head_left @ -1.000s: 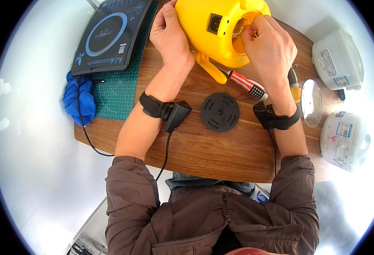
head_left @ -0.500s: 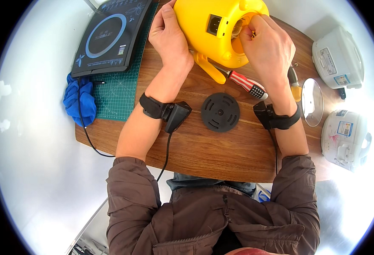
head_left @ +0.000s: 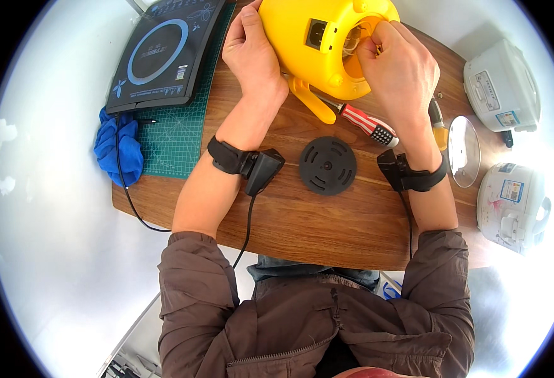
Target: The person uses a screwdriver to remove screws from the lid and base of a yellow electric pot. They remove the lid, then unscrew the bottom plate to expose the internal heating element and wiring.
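The wooden desk (head_left: 327,220) carries everything, with a green cutting mat (head_left: 179,129) laid over its far left part and a black induction cooktop (head_left: 163,53) resting on that mat, its cord trailing down past the desk's left edge. At the far middle of the desk lies a yellow rice cooker body (head_left: 318,47), tipped on its side so that its underside opening faces the person, a black power socket showing on its wall. The left hand (head_left: 252,53) lies flat against the left wall of the yellow body, fingers spread and pressing it steady; the right hand (head_left: 400,69) is curled at the rim of the opening, its fingertips pinched together inside on something too small to make out. Two white rice cookers stand at the right: one (head_left: 500,85) near the far right corner, the other (head_left: 510,205) nearer the person. A blue cloth (head_left: 118,148) is bunched at the mat's left edge. A round black vented plate (head_left: 328,165) lies flat on the bare wood between the two wrists. A glass lid (head_left: 464,151) rests just beside the right wrist. A screwdriver with a red, white and black striped handle (head_left: 368,124) lies just below the yellow body, untouched
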Action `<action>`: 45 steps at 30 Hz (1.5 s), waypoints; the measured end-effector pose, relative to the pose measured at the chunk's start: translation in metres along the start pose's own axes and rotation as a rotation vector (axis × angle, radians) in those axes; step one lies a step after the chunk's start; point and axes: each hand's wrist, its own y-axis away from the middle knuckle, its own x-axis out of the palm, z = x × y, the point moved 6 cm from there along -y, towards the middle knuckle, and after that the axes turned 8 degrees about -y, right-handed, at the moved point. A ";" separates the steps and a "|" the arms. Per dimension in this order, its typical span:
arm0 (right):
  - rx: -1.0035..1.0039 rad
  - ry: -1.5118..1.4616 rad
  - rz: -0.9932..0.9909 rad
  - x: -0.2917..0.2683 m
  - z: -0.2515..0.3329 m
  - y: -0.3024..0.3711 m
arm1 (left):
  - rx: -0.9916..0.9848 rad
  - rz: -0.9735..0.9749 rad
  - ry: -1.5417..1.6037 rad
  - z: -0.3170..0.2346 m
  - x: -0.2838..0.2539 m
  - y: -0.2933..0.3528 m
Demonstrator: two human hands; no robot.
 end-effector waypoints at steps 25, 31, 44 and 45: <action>-0.040 0.025 0.036 0.004 0.001 0.000 | -0.006 -0.024 -0.045 -0.002 0.000 0.000; -0.202 0.008 0.004 0.006 0.007 0.000 | 0.006 -0.033 -0.067 -0.001 -0.002 -0.002; -0.248 0.016 -0.042 0.013 0.003 0.005 | 0.000 -0.048 -0.097 -0.007 0.000 0.002; -0.238 0.011 -0.054 0.013 0.002 0.006 | -0.003 -0.044 -0.100 -0.007 0.001 0.002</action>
